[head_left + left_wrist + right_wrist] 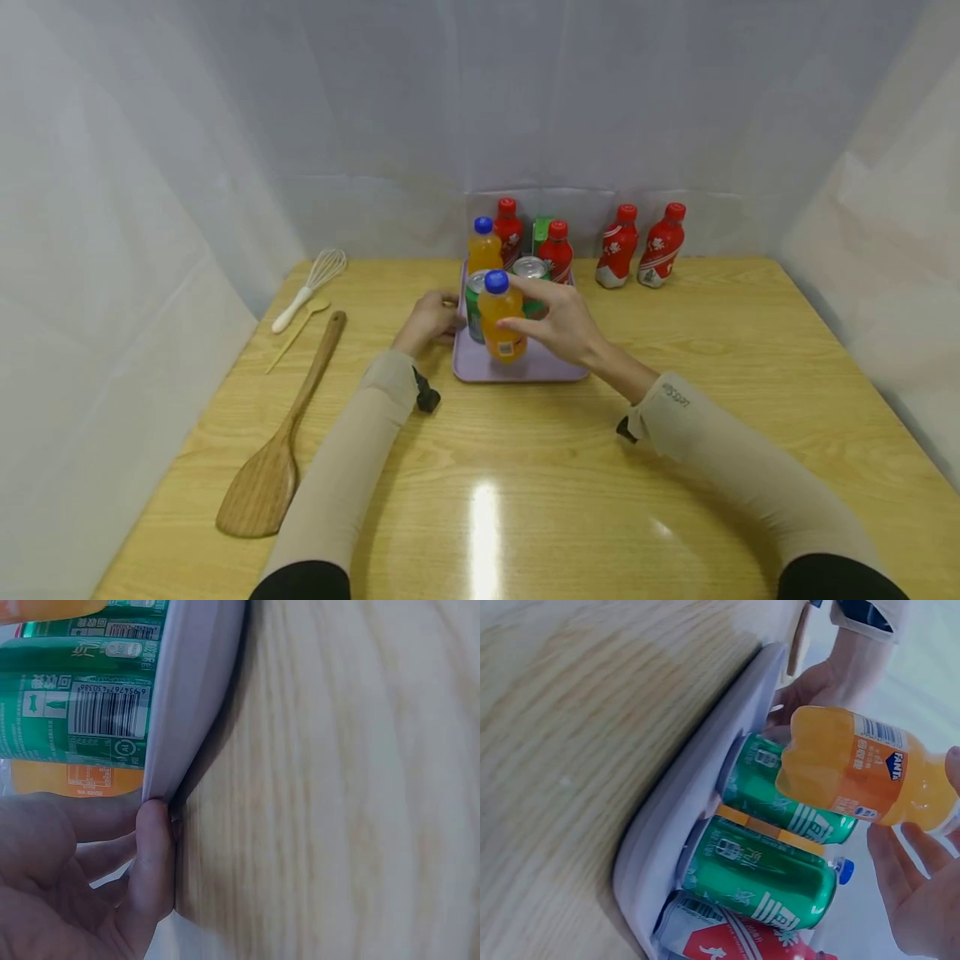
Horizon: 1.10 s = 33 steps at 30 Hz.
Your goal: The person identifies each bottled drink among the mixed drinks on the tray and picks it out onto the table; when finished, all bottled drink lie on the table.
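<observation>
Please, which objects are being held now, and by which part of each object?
The right grip holds an orange bottle by its upper part, near the cap; the left grip pinches the tray at its left rim.

I see a lilac tray, green cans with white markings, a near orange bottle with a blue cap. At far right, two bottles are red with white patterns. Left, the spatula is brown, the spoon yellow. Wood grain streaks the yellow table; the sleeves are beige.
</observation>
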Each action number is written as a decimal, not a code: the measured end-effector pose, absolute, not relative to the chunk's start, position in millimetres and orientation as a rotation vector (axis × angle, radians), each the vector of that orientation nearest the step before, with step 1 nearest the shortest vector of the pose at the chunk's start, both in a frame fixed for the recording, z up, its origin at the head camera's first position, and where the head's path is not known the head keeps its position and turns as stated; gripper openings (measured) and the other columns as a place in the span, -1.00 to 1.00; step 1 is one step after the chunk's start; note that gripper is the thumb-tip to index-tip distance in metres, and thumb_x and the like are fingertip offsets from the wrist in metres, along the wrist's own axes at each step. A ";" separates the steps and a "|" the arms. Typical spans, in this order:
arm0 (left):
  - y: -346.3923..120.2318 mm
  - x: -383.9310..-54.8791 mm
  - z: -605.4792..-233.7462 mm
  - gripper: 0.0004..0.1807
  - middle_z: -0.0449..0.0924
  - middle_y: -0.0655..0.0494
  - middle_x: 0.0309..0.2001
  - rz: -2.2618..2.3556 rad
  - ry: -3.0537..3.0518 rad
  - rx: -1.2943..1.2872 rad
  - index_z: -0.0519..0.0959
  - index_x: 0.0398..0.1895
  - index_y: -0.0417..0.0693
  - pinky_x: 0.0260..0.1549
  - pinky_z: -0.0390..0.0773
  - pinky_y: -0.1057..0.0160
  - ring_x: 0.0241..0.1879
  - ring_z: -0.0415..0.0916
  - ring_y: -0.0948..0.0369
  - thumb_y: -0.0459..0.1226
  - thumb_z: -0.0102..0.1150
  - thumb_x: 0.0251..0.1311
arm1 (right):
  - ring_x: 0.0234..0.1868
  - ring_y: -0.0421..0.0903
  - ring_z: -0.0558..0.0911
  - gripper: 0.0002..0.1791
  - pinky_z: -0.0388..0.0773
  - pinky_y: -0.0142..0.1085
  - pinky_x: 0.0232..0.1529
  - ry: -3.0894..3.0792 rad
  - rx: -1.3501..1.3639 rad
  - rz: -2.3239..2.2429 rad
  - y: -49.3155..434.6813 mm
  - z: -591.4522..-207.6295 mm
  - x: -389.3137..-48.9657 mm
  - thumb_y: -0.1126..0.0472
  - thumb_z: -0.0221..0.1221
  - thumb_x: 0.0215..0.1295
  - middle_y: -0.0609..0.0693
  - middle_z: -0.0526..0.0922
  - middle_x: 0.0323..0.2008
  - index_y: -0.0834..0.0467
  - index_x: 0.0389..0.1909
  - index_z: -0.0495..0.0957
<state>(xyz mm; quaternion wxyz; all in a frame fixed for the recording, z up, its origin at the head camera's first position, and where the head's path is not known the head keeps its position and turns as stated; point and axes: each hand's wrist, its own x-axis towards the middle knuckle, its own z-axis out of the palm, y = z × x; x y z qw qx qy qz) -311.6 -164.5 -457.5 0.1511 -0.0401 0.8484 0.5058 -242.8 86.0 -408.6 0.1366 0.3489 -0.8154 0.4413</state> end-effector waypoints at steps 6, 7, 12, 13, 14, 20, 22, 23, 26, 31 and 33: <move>-163.5 -310.6 -456.8 -0.43 0.66 -0.36 0.18 1.456 2.439 -0.127 0.44 0.46 -0.23 -0.19 0.84 0.19 -0.09 0.69 0.01 -0.46 0.18 0.38 | 0.25 0.09 0.71 -0.27 0.71 0.04 0.29 -2.403 0.998 1.393 85.5 -402.8 -241.6 0.19 0.49 0.24 0.12 0.65 0.34 0.11 0.44 0.52; -163.6 -310.5 -456.8 -0.44 0.66 -0.36 0.18 1.452 2.443 -0.128 0.44 0.46 -0.23 -0.19 0.84 0.19 -0.08 0.70 0.01 -0.46 0.18 0.39 | 0.27 0.09 0.69 -0.27 0.69 0.06 0.31 -2.412 0.994 1.424 85.8 -402.1 -241.6 0.20 0.49 0.24 0.12 0.64 0.36 0.11 0.44 0.51; -163.9 -311.1 -457.2 -0.43 0.66 -0.37 0.18 1.453 2.442 -0.128 0.43 0.47 -0.22 -0.18 0.84 0.18 -0.05 0.70 -0.01 -0.45 0.18 0.39 | 0.24 0.14 0.69 -0.29 0.84 -0.02 -0.02 -2.450 0.974 1.658 87.6 -395.8 -241.7 0.25 0.46 0.28 0.16 0.65 0.33 0.11 0.46 0.50; -163.9 -311.4 -457.3 -0.43 0.66 -0.36 0.18 1.453 2.442 -0.128 0.43 0.47 -0.22 -0.18 0.84 0.18 -0.05 0.70 -0.01 -0.45 0.18 0.39 | 0.24 0.15 0.69 -0.30 0.86 -0.06 -0.11 -2.453 0.972 1.714 88.3 -394.6 -242.1 0.26 0.45 0.29 0.17 0.65 0.32 0.12 0.46 0.50; -163.9 -311.5 -457.4 -0.43 0.66 -0.36 0.18 1.454 2.441 -0.128 0.43 0.47 -0.22 -0.18 0.84 0.17 -0.05 0.70 -0.01 -0.45 0.18 0.39 | 0.23 0.16 0.69 -0.30 0.86 -0.08 -0.19 -2.453 0.975 1.771 88.8 -393.3 -242.6 0.28 0.44 0.31 0.19 0.65 0.31 0.12 0.46 0.49; -163.5 -312.0 -457.7 -0.43 0.66 -0.37 0.18 1.455 2.440 -0.126 0.44 0.46 -0.22 -0.20 0.84 0.18 -0.12 0.69 0.03 -0.45 0.18 0.38 | 0.28 0.17 0.66 -0.32 0.87 -0.08 -0.19 -2.477 1.007 1.989 92.4 -386.1 -247.3 0.34 0.38 0.36 0.23 0.59 0.36 0.17 0.49 0.44; -163.5 -312.0 -457.8 -0.43 0.66 -0.37 0.17 1.457 2.440 -0.125 0.45 0.46 -0.22 -0.22 0.84 0.20 -0.15 0.68 0.05 -0.45 0.19 0.38 | 0.29 0.17 0.65 -0.31 0.86 -0.06 -0.16 -2.495 0.999 2.045 93.7 -382.9 -248.7 0.35 0.36 0.37 0.23 0.57 0.39 0.17 0.50 0.43; -163.6 -312.0 -457.9 -0.43 0.66 -0.37 0.17 1.460 2.439 -0.123 0.45 0.46 -0.23 -0.23 0.84 0.20 -0.15 0.68 0.05 -0.46 0.19 0.37 | 0.30 0.17 0.64 -0.31 0.86 -0.05 -0.16 -2.506 0.991 2.065 94.4 -381.6 -249.6 0.35 0.36 0.37 0.22 0.56 0.39 0.17 0.50 0.43; -164.0 -312.5 -458.6 -0.43 0.66 -0.37 0.17 1.460 2.441 -0.122 0.44 0.46 -0.23 -0.23 0.83 0.21 -0.15 0.68 0.05 -0.46 0.19 0.37 | 0.29 0.18 0.64 -0.32 0.86 -0.02 -0.12 -2.543 0.963 2.112 96.7 -378.2 -252.3 0.36 0.36 0.36 0.21 0.56 0.38 0.15 0.49 0.44; -165.0 -313.4 -459.4 -0.43 0.66 -0.38 0.17 1.459 2.428 -0.121 0.43 0.46 -0.22 -0.17 0.84 0.17 -0.08 0.70 0.01 -0.45 0.18 0.39 | 0.27 0.18 0.66 -0.31 0.85 -0.01 -0.04 -2.582 0.953 2.161 103.5 -376.4 -257.6 0.36 0.36 0.35 0.20 0.57 0.37 0.14 0.49 0.43; -165.4 -313.6 -459.7 -0.43 0.66 -0.38 0.17 1.458 2.425 -0.119 0.43 0.47 -0.23 -0.13 0.84 0.15 -0.06 0.71 -0.01 -0.45 0.17 0.40 | 0.27 0.16 0.66 -0.30 0.85 -0.01 -0.02 -2.573 0.953 2.205 107.6 -376.0 -260.2 0.38 0.34 0.35 0.21 0.56 0.38 0.15 0.50 0.41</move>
